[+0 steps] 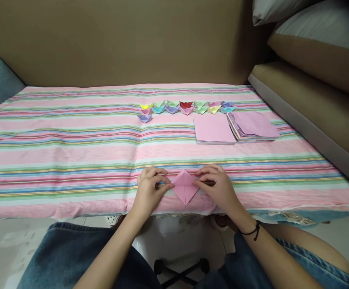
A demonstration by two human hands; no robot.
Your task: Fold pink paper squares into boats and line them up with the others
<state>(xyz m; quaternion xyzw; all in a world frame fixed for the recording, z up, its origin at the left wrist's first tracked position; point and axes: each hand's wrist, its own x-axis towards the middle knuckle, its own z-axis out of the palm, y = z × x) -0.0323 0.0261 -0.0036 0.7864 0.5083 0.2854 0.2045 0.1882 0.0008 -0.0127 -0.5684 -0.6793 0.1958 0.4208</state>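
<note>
I have the pink paper (185, 188) near the middle of the near edge of the striped cloth (72, 154), turned as a diamond with one point toward the person and creases crossing it. The left hand (150, 186) pinches its left corner and the right hand (218, 184) its right corner, thumbs at the tips, the other fingers curled. I judge this opposed grip steadies the light sheet evenly while leaving its middle and both end points uncovered. Whether it lifts off the cloth I can't tell.

Farther off I see folded paper boats (187, 110) in two close rows, with a purple boat (145, 118) just nearer at the left end; they probably sit there to be out of the hands' way. A pink paper stack (214, 128) and a looser mauve-topped stack (254, 124) lie to the far right of the hands, presumably for an easy right-hand reach.
</note>
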